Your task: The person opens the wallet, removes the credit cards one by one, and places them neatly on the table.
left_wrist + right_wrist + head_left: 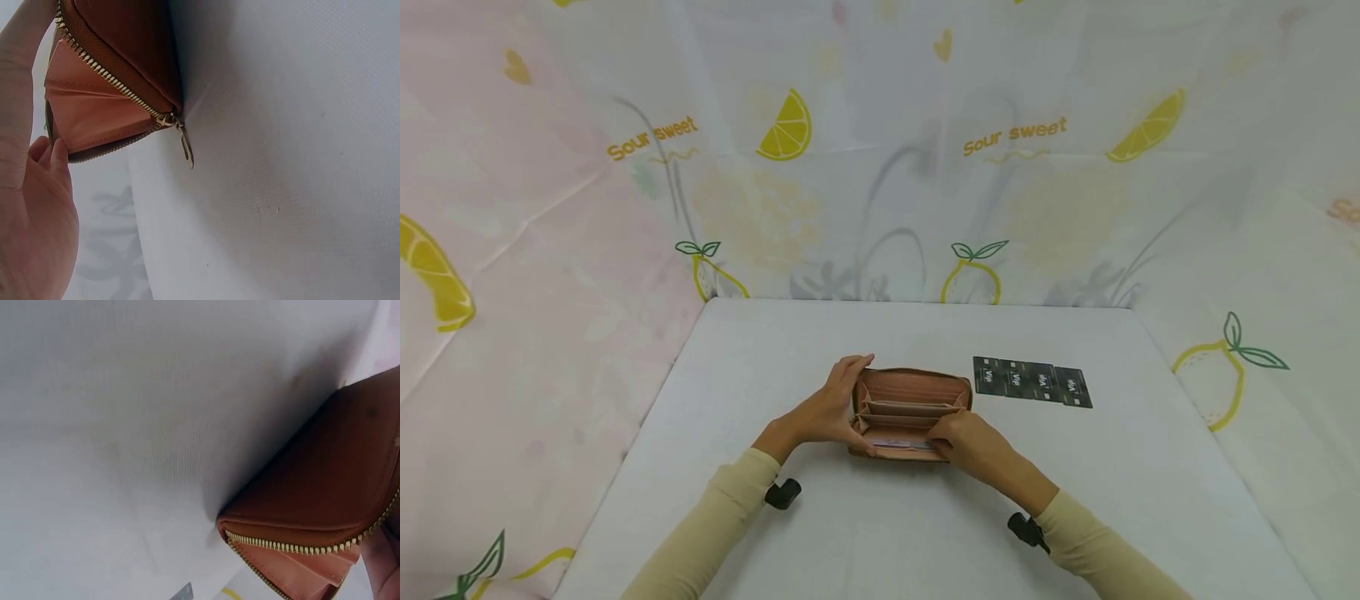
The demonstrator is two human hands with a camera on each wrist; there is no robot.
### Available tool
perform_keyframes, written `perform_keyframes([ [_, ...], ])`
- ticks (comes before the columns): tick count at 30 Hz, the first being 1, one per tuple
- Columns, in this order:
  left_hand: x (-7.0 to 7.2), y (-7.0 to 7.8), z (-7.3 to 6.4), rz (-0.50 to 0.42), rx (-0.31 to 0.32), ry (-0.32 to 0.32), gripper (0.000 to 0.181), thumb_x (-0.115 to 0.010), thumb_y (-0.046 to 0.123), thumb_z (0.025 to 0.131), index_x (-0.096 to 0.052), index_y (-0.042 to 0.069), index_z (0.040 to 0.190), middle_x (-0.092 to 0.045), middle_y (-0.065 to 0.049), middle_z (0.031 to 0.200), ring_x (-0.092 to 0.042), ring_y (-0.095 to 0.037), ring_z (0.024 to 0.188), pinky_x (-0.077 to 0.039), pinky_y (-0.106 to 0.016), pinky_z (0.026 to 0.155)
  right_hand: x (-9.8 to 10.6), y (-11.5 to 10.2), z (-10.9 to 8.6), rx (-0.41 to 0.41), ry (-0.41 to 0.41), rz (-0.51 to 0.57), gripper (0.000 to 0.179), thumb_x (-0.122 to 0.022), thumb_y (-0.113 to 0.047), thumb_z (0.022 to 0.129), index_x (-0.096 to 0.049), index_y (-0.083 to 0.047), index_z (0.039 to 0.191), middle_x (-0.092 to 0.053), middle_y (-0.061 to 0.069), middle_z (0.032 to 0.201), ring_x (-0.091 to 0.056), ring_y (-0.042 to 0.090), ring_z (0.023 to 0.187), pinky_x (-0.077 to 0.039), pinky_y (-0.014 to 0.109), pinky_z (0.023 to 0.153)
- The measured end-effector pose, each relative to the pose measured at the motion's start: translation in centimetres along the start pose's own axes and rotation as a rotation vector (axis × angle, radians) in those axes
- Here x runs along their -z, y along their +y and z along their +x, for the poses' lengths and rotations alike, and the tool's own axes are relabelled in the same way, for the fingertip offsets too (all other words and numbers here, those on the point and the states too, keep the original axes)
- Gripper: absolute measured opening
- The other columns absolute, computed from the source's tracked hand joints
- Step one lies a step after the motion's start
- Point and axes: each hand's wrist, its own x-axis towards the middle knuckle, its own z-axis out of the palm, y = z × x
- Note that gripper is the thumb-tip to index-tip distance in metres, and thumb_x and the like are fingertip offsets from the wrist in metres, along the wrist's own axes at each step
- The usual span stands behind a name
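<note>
A brown zip-around wallet [913, 387] stands spread open on the white table, its inner pockets facing up. My left hand [831, 412] holds its left end, thumb at the near edge and fingers at the far edge. In the left wrist view, those fingers bend over the rim beside the gold zipper [112, 78], whose pull [187, 147] hangs at the corner. My right hand [973, 450] reaches into the near side with curled fingers, pinching the right end of a pale card [891, 443] that shows as a thin strip. The fingertips are partly hidden.
Several black VIP cards [1032, 381] lie in an overlapping row to the right of the wallet. White table [820, 533] surrounds it, with a lemon-print cloth [880, 183] hanging behind and at the sides. Small black wrist cameras [783, 494] sit on both sleeves.
</note>
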Motion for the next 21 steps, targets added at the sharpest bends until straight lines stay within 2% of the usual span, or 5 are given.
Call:
perform_keyframes([
  [7, -0.09, -0.17, -0.07, 0.007, -0.001, 0.017, 0.144, -0.078, 0.077, 0.051, -0.003, 0.014, 0.157, -0.017, -0.013, 0.148, -0.023, -0.025, 0.136, -0.039, -0.046, 0.104, 0.62, 0.36, 0.30, 0.038, -0.082, 0.032, 0.012, -0.074, -0.001, 0.083, -0.078, -0.008, 0.092, -0.072, 0.002, 0.084, -0.065, 0.008, 0.079, -0.053, 0.025, 0.068],
  [14, -0.16, -0.13, -0.12, 0.011, -0.001, 0.023, 0.145, -0.078, 0.077, 0.050, -0.003, 0.013, 0.156, -0.018, -0.012, 0.148, -0.023, -0.025, 0.135, -0.039, -0.047, 0.104, 1.03, 0.78, 0.26, 0.084, -0.118, 0.094, 0.014, -0.075, 0.002, 0.082, -0.078, -0.007, 0.093, -0.072, 0.001, 0.086, -0.066, 0.007, 0.080, -0.053, 0.023, 0.068],
  [19, -0.10, -0.16, 0.01, 0.016, -0.018, 0.030, 0.144, -0.080, 0.075, 0.051, -0.004, 0.011, 0.156, -0.018, -0.013, 0.147, -0.024, -0.027, 0.135, -0.039, -0.046, 0.104, 1.00, 0.72, 0.29, 0.054, -0.118, 0.051, 0.012, -0.076, 0.000, 0.082, -0.078, -0.008, 0.091, -0.072, 0.001, 0.084, -0.067, 0.008, 0.079, -0.054, 0.024, 0.068],
  [21, -0.06, -0.13, 0.05, 0.014, -0.016, 0.030, 0.143, -0.081, 0.073, 0.052, -0.005, 0.011, 0.156, -0.018, -0.014, 0.147, -0.024, -0.027, 0.135, -0.039, -0.047, 0.104, 0.97, 0.57, 0.38, 0.042, -0.117, 0.006, 0.009, -0.075, 0.000, 0.083, -0.077, -0.008, 0.086, -0.070, 0.000, 0.079, -0.064, 0.007, 0.074, -0.053, 0.023, 0.065],
])
